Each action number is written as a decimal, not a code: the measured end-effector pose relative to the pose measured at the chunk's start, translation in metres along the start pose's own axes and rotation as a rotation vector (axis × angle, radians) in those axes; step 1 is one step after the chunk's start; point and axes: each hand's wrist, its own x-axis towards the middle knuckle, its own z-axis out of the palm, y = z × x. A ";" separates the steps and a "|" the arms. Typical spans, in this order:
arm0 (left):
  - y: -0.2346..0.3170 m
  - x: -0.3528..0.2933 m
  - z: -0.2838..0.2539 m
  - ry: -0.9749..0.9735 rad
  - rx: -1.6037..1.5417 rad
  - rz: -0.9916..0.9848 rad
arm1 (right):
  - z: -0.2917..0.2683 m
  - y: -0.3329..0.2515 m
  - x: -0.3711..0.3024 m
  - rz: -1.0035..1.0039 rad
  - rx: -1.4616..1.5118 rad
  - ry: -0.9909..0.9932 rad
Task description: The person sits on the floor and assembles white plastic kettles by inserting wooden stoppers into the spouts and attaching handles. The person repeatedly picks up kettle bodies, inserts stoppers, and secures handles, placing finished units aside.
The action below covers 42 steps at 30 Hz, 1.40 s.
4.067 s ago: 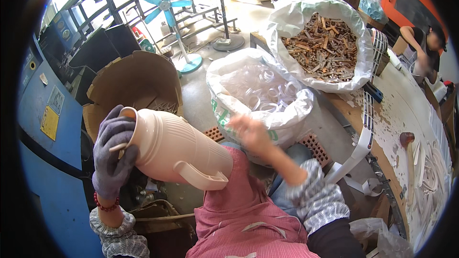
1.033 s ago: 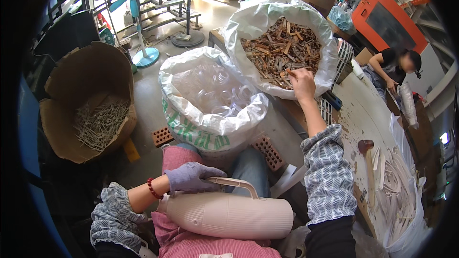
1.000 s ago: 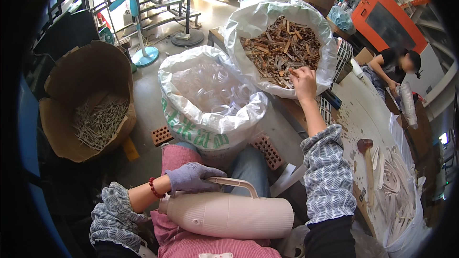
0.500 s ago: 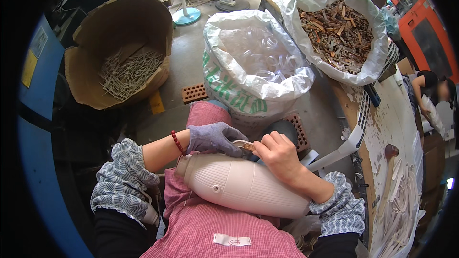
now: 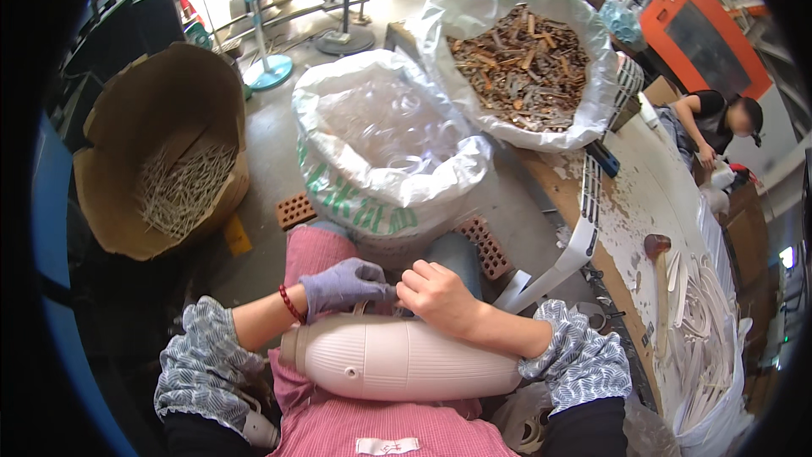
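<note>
My left hand (image 5: pixel 345 285), in a grey-purple glove, is closed just above a pale pinkish-white ribbed plastic body (image 5: pixel 414 360) lying across my lap. My bare right hand (image 5: pixel 441 294) is pinched close beside the left fingertips. Whatever small piece the fingers hold between them is hidden. The ribbed body tapers at both ends, with a narrower collar (image 5: pixel 293 349) on the left and a small round hole in its side. My right forearm passes over its right part.
Ahead stands a white sack (image 5: pixel 385 178) of clear plastic rings. To its left is a cardboard drum (image 5: pixel 97 195) with thin sticks. Another sack (image 5: pixel 440 51) holds brown strips. A mallet (image 5: pixel 660 288) and pale strips (image 5: pixel 702 338) lie on the right-hand bench; a person (image 5: pixel 706 123) works beyond.
The view has turned, so the surroundings sit farther left and lower. The pale ring-shaped piece and brown strip seen between my fingers earlier no longer show clearly. My hands remain close together.
</note>
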 end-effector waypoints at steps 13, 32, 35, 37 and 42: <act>0.054 -0.049 -0.003 0.154 0.401 0.468 | -0.092 0.293 0.017 0.987 -0.343 -0.011; 0.058 -0.059 -0.015 0.625 0.563 0.845 | -0.030 0.022 0.040 0.792 2.170 -0.269; 0.052 -0.075 -0.007 0.722 0.527 0.748 | -0.031 0.012 0.047 0.415 1.258 0.102; 0.055 -0.081 0.000 0.733 0.542 0.674 | -0.054 -0.007 0.051 0.409 0.805 0.093; 0.050 -0.106 0.030 0.660 0.322 0.612 | -0.071 -0.028 0.043 0.348 0.749 0.007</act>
